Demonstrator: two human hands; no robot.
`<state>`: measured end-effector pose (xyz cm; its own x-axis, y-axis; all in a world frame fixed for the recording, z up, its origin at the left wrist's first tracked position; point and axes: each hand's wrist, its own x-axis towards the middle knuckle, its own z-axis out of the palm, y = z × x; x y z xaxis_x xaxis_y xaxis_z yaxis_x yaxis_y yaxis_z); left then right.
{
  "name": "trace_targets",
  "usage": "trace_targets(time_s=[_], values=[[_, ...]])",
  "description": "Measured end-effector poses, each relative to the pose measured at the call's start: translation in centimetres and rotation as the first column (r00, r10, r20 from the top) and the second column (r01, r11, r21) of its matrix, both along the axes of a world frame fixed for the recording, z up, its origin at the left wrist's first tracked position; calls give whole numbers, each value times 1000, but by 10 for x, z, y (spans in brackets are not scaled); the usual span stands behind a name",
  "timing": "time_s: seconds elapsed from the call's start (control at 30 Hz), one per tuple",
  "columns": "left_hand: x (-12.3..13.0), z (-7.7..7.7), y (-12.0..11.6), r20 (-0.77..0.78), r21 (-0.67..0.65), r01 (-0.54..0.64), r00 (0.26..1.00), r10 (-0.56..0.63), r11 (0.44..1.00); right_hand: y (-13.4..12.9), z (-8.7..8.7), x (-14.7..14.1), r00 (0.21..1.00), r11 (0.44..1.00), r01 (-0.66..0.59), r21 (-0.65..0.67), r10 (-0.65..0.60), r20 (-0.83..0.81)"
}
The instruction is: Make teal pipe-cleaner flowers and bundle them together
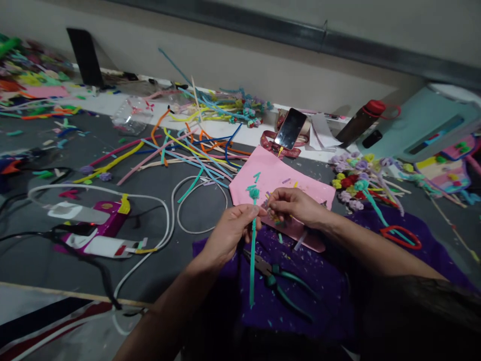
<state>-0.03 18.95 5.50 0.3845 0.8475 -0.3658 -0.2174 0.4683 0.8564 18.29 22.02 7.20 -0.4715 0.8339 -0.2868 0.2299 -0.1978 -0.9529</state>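
Observation:
My left hand (pixel 237 226) pinches the green stem of a pipe-cleaner flower (pixel 254 193), its curled head up and the stem hanging down. Just to the right, my right hand (pixel 291 204) has thumb and finger pressed together close to the stem; whatever sits between them is too small to make out. Both hands are over a pink sheet (pixel 270 165) scattered with green, yellow and purple clippings. Below them, green-handled pliers (pixel 276 278) lie on a purple cloth (pixel 323 301) flecked with scraps.
Loose pipe cleaners (pixel 188 150) spread across the table behind. Finished flowers (pixel 349 180) and red-handled scissors (pixel 400 237) lie right. A phone (pixel 291 129), a bottle (pixel 361 123) and a teal container (pixel 432 120) stand at the back. Left are a purple power strip (pixel 108 215) and white cables (pixel 165 210).

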Motion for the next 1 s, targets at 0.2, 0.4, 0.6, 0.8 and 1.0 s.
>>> trace_targets(time_s=[0.2,0.4,0.6,0.8,1.0], values=[[5,-5,-2,-11,-45,58,998,-59,997,-16,1,14,993,997,71,31,-68,-99],[9,-6,-3,-24,-54,115,993,-116,992,-28,-3,12,999,951,43,305,-49,12],[8,-8,-3,-65,-19,162,985,-163,987,-32,5,9,960,792,-171,585,0,281],[8,-8,-6,-90,12,210,974,-208,978,-34,2,10,998,977,-38,211,27,55],[8,-7,-7,-70,-5,271,960,-270,963,-32,-10,15,959,947,-88,-310,-4,-283]])
